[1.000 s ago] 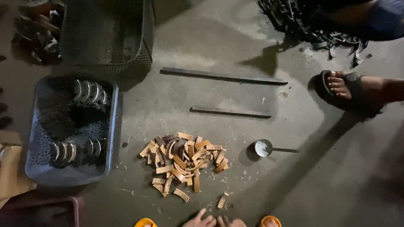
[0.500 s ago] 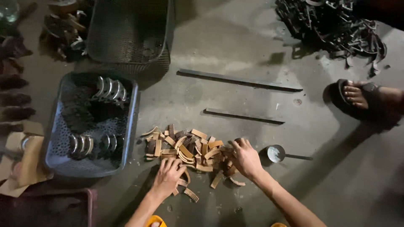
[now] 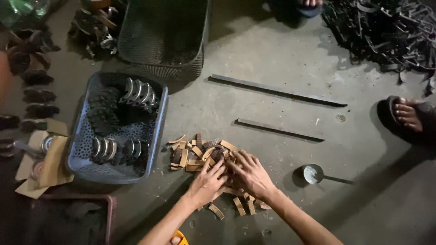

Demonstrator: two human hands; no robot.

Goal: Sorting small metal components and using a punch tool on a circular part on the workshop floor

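Below, on the concrete floor (image 3: pixel 272 54): a heap of short tan curved strips (image 3: pixel 200 152), with a few strays lying apart at its near edge.

Left hand (image 3: pixel 206 183): palm down on the near side of the heap, fingers spread and resting on the strips. No strip seen clasped; whether any lay under the palm could not be told.

Right hand (image 3: pixel 252 174): likewise palm down, fingers splayed wide over the right part of the heap, just beside the left hand, fingertips nearly meeting.

Left of the heap, near it: a blue perforated plastic basket (image 3: pixel 156 131) containing rows of curved metal-edged parts and dark pieces. Beyond the basket: a dark mesh basket (image 3: pixel 163 36).

Right of the hands: a small round metal ladle (image 3: pixel 313 173), handle pointing right. Farther out: two long dark flat bars (image 3: pixel 277 90), lying roughly parallel, well apart from the heap.

Far right: another person's sandalled foot (image 3: pixel 406 113). Top right: a tangle of dark metal parts (image 3: pixel 386 27).
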